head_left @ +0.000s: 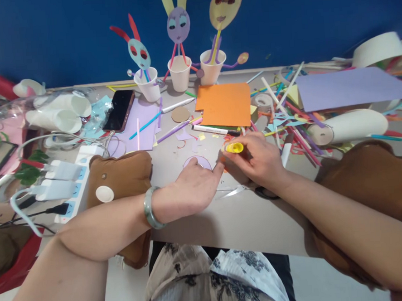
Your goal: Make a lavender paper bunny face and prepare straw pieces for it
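Observation:
My right hand (256, 158) is closed around a yellow glue stick (235, 147), held over the table right of centre. My left hand (193, 187), with a jade bangle at the wrist, lies palm down with its fingers spread, touching a small purple paper disc (205, 163) that it partly covers. Both hands' fingertips come close together near small orange scraps. Scissors (234, 191) rest on the table beneath and between the hands, their handles partly hidden by my right wrist. An orange sheet (224, 104) and a marker (216, 130) lie just beyond.
Three cups with paper-faced figures (180, 74) stand along the blue wall. Left are a phone (119, 110), purple paper and a power strip (77, 185). Pipe cleaners, scraps and a white roll (356, 125) crowd the right. Brown cushions (120, 173) flank my forearms.

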Demonstrator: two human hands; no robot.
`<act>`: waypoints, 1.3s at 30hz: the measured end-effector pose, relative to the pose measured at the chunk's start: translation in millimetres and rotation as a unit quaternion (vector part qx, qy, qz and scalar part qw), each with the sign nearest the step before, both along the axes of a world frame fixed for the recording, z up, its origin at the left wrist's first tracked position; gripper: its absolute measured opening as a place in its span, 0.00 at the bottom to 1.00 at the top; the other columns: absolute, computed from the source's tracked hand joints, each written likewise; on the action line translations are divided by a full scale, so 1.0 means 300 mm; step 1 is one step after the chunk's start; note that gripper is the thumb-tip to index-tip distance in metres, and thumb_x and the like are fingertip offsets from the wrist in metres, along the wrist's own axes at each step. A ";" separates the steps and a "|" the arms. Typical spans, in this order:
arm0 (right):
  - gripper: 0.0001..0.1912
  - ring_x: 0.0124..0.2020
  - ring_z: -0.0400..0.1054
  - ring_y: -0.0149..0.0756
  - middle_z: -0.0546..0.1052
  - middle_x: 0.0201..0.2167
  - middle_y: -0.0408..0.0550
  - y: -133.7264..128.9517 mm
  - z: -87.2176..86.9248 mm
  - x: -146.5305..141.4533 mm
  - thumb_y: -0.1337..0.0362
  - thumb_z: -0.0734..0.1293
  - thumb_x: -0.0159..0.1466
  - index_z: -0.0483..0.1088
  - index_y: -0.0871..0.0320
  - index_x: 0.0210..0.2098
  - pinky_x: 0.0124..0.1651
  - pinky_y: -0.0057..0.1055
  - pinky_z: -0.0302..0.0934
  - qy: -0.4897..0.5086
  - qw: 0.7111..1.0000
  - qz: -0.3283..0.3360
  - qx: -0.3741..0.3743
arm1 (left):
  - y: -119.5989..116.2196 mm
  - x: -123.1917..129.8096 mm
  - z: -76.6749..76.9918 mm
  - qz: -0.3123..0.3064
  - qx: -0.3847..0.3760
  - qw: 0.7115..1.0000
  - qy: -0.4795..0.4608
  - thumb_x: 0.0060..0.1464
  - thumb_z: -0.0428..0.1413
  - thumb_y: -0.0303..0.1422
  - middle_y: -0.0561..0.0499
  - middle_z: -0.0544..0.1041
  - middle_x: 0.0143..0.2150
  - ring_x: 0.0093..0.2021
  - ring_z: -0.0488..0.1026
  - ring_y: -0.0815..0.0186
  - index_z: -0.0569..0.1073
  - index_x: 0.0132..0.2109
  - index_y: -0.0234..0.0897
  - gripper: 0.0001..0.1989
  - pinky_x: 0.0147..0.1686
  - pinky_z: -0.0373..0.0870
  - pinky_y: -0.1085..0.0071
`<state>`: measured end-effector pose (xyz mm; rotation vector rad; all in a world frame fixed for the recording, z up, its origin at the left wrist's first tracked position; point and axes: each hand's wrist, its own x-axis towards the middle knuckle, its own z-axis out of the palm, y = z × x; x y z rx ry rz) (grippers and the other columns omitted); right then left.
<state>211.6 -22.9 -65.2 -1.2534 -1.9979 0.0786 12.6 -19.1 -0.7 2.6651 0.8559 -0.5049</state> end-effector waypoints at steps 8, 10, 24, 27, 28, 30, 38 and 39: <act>0.03 0.35 0.72 0.45 0.78 0.32 0.47 0.005 0.022 0.014 0.60 0.67 0.67 0.68 0.49 0.40 0.38 0.46 0.70 0.000 0.997 0.067 -0.041 | 0.001 0.000 -0.006 0.003 0.001 1.000 -0.016 0.60 0.45 0.23 0.39 0.81 0.37 0.37 0.78 0.55 0.60 0.66 0.20 0.27 0.49 0.61 0.56; 0.02 0.34 0.71 0.45 0.77 0.30 0.46 0.009 0.018 0.012 0.60 0.67 0.68 0.68 0.49 0.40 0.39 0.47 0.69 -0.021 0.996 0.082 -0.030 | 0.002 0.003 -0.014 0.004 0.006 1.000 -0.011 0.59 0.46 0.23 0.39 0.81 0.36 0.36 0.78 0.55 0.60 0.66 0.20 0.28 0.49 0.60 0.57; 0.05 0.37 0.74 0.48 0.80 0.33 0.48 0.006 0.008 0.011 0.57 0.64 0.69 0.71 0.48 0.41 0.43 0.49 0.69 0.002 0.999 0.030 -0.012 | -0.014 -0.009 0.045 -0.011 -0.003 1.000 0.004 0.61 0.42 0.22 0.40 0.81 0.38 0.38 0.77 0.57 0.59 0.66 0.19 0.27 0.50 0.60 0.58; 0.05 0.36 0.73 0.46 0.79 0.31 0.47 0.004 0.009 0.013 0.56 0.66 0.68 0.70 0.49 0.39 0.41 0.46 0.69 -0.011 0.998 0.057 -0.028 | -0.010 -0.003 0.035 -0.004 -0.010 1.000 0.016 0.62 0.42 0.23 0.39 0.81 0.39 0.39 0.78 0.56 0.59 0.67 0.19 0.27 0.51 0.60 0.57; 0.06 0.35 0.72 0.46 0.79 0.30 0.46 0.006 0.007 0.013 0.56 0.66 0.68 0.70 0.49 0.38 0.41 0.46 0.68 -0.019 0.997 0.065 -0.032 | -0.008 0.000 0.030 -0.002 -0.011 1.000 0.022 0.62 0.42 0.23 0.39 0.81 0.39 0.39 0.78 0.55 0.58 0.67 0.19 0.27 0.51 0.60 0.57; 0.06 0.35 0.72 0.46 0.78 0.30 0.46 0.010 0.001 0.011 0.55 0.66 0.68 0.70 0.49 0.39 0.42 0.46 0.68 -0.029 0.997 0.069 -0.036 | -0.003 0.006 0.022 0.001 -0.014 1.000 0.027 0.62 0.42 0.22 0.38 0.81 0.39 0.40 0.78 0.55 0.57 0.68 0.19 0.28 0.50 0.60 0.56; 0.03 0.36 0.72 0.47 0.79 0.34 0.47 0.005 0.012 0.007 0.63 0.67 0.68 0.69 0.49 0.42 0.42 0.46 0.68 0.025 0.998 0.056 0.003 | -0.002 -0.005 0.031 -0.012 -0.007 1.000 0.010 0.61 0.43 0.23 0.40 0.81 0.39 0.37 0.77 0.57 0.58 0.67 0.20 0.27 0.50 0.60 0.57; 0.03 0.36 0.71 0.46 0.79 0.33 0.47 0.004 0.014 0.008 0.63 0.67 0.67 0.69 0.50 0.42 0.41 0.46 0.68 0.027 0.998 0.063 0.004 | -0.003 -0.006 0.031 -0.013 -0.005 1.000 0.004 0.61 0.43 0.23 0.40 0.81 0.38 0.37 0.77 0.57 0.58 0.67 0.20 0.27 0.50 0.60 0.57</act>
